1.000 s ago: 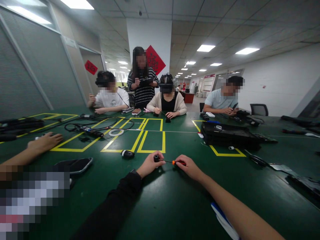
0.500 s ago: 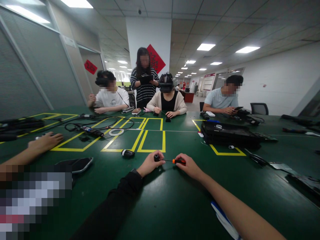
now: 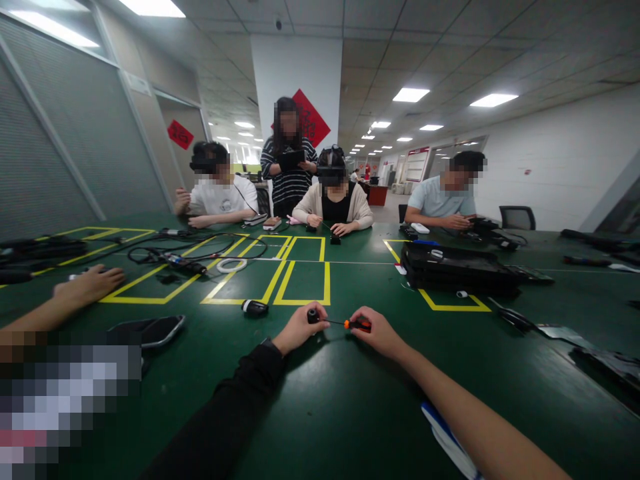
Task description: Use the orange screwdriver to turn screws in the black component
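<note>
Evidently, the person's left hand is gripping a small black cylindrical part over a dark green table. Right of that part, the right hand is pinching an orange-and-black-handled, thin-shafted screwdriver, whose shaft is pointing toward the part (whether its tip is touching, one cannot tell). A rounded black-and-white object is lying left of the part, while a yellow tape rectangle is marking the tabletop just beyond it.
</note>
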The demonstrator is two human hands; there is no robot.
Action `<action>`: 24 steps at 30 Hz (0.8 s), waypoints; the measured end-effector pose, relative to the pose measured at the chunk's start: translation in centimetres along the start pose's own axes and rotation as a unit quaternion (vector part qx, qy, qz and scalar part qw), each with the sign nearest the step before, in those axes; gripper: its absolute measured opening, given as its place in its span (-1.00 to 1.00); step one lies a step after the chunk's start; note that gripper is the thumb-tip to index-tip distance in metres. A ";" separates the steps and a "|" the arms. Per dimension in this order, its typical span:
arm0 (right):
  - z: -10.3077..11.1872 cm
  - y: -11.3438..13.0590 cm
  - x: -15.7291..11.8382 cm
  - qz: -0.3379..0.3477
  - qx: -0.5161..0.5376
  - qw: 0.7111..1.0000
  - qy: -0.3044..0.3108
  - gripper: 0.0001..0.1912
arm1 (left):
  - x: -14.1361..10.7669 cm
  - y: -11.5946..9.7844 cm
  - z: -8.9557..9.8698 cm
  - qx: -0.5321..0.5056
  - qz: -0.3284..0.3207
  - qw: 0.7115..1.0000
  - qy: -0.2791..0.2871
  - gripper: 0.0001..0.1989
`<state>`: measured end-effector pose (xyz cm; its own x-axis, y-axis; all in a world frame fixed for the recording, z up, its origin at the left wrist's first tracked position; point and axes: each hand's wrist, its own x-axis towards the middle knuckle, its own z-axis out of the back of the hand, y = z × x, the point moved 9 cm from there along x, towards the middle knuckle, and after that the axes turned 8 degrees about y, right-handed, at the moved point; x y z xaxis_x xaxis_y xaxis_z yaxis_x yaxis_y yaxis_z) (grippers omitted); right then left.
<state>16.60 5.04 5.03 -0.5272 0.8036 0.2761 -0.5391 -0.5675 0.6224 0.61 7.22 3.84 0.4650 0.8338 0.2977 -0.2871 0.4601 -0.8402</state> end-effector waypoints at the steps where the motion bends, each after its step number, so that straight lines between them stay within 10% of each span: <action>1: -0.1 0.0 0.0 -0.001 0.001 1.000 0.002 -0.80 | 0.0 0.0 0.0 0.000 0.000 1.000 0.002 -0.83; 24: -0.3 -0.7 0.0 -0.024 0.025 0.999 0.032 -0.81 | 0.0 -0.2 0.0 -0.019 0.013 1.000 0.000 -0.82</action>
<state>16.78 5.40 4.32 -0.5436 0.8156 0.1981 -0.5326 -0.5176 0.6696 0.66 7.10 4.03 0.4585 0.8450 0.2754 -0.2677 0.4268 -0.8638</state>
